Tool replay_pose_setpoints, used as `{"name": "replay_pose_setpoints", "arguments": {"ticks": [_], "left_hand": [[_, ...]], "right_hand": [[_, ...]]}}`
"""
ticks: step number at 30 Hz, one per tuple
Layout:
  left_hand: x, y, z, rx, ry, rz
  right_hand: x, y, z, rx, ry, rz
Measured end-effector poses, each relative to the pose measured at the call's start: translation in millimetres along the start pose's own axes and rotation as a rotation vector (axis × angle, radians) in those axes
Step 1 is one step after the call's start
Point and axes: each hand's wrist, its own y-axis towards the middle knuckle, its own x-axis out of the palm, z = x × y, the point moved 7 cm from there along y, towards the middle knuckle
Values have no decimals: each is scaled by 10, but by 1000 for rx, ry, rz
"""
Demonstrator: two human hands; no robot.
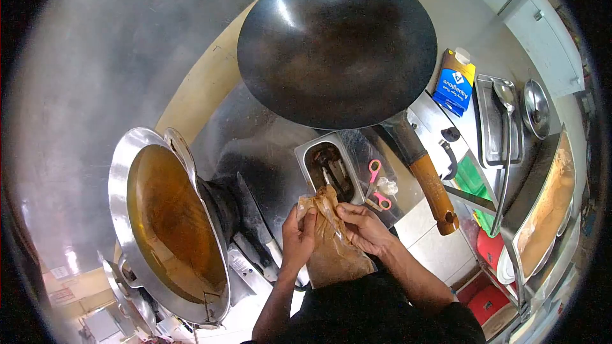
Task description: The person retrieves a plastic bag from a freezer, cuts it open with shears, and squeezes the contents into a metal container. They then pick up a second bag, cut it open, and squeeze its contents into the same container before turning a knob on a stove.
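A clear plastic bag of brown powder (335, 251) hangs between my two hands, its mouth bunched at the top. My left hand (299, 237) pinches the bag's left edge. On the right side, my right hand (364, 228) grips the bag near its top. Just beyond the bag stands a rectangular metal container (301, 156) with dark brown contents and a utensil inside. Pink-handled scissors (374, 171) lie to the right of that container, beside a small crumpled piece of clear plastic (386, 186).
A large black wok (338, 44) with a wooden handle (433, 194) stands ahead. A metal pot of brown liquid (121, 185) is at the left, near a knife (255, 210). A carton (454, 83), a metal tray (491, 121) and a ladle (508, 121) are at the right.
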Motion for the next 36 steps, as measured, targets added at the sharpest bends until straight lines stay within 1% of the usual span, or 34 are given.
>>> {"name": "replay_pose_setpoints", "arguments": {"ticks": [2,5,8,11,14,17,20,23,26,29,32,36], "left_hand": [[36,-27,194,45,57,-8],[96,-109,212,49,99,-22],[112,-127,288,149,138,-15],[131,-160,192,7,203,-103],[151,-171,217,27,143,-103],[122,-166,219,97,133,-30],[81,-138,128,18,-33,23],[12,-106,78,-67,-59,3],[29,-75,69,2,7,-39],[41,-79,21,1,62,-46],[38,-114,67,72,109,16],[49,-161,271,115,236,-15]], "right_hand": [[20,33,-14,-32,-63,27],[22,36,-13,-57,-161,26],[-29,49,6,-94,-145,34],[27,65,2,-127,-144,72],[87,61,7,-192,-121,112],[72,107,76,-234,-108,155],[98,133,103,-242,-148,131],[227,57,78,-182,-98,102],[314,-56,41,-149,-217,91],[211,15,95,-160,-135,99],[112,76,158,-188,-184,148],[123,104,193,-294,-182,233]]}}
